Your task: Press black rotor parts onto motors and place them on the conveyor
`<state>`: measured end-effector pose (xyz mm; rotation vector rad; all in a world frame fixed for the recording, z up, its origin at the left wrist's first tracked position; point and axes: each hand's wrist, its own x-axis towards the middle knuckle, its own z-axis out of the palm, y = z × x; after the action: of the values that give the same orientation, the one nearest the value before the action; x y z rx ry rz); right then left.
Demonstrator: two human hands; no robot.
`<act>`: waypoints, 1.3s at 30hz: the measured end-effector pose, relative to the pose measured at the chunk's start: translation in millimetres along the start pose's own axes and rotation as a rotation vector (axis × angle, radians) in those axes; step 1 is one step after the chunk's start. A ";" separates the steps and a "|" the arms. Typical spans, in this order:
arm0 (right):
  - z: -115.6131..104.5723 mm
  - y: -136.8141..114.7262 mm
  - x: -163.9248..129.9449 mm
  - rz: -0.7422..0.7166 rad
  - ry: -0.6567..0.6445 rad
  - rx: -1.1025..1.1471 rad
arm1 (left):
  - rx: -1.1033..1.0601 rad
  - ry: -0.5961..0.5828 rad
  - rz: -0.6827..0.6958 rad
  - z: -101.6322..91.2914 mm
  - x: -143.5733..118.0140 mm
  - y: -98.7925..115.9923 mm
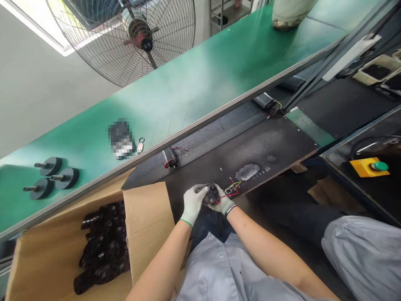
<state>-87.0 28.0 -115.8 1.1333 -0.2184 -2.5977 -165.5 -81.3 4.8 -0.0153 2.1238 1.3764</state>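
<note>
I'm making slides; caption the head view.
White-gloved left hand and right hand hold a round black part near an open brown cardboard box.

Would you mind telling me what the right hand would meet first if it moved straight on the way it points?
The right hand would first meet the round black part that it touches; beyond that, probably the left hand, though depth is hard to judge.

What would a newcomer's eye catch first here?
Probably the big fan at upper left, beyond the green bench. Then, below centre, the gloved left hand and right hand holding a round black part. The cardboard box of dark parts at lower left also stands out.
</note>
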 end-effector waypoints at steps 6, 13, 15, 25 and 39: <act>3.8 2.7 4.5 -0.012 0.044 0.018 | -0.141 -0.075 0.028 -23.2 -13.1 6.8; 0.9 3.7 4.2 -0.023 0.032 0.023 | -0.045 0.032 0.287 -44.0 -24.2 6.0; 0.6 4.5 5.9 -0.024 0.017 0.026 | 0.192 0.058 0.461 -38.2 -23.7 -0.1; -2.2 12.4 15.0 -0.049 -0.069 0.017 | 0.495 -0.045 0.561 -3.5 -25.4 -27.2; 14.1 23.4 -3.0 -0.113 -0.150 -0.073 | 0.514 0.240 0.453 23.4 -26.7 -11.8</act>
<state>-90.4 7.1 -98.2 0.9524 -0.0938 -2.7684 -128.7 -75.3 1.5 0.5596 2.7478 1.0503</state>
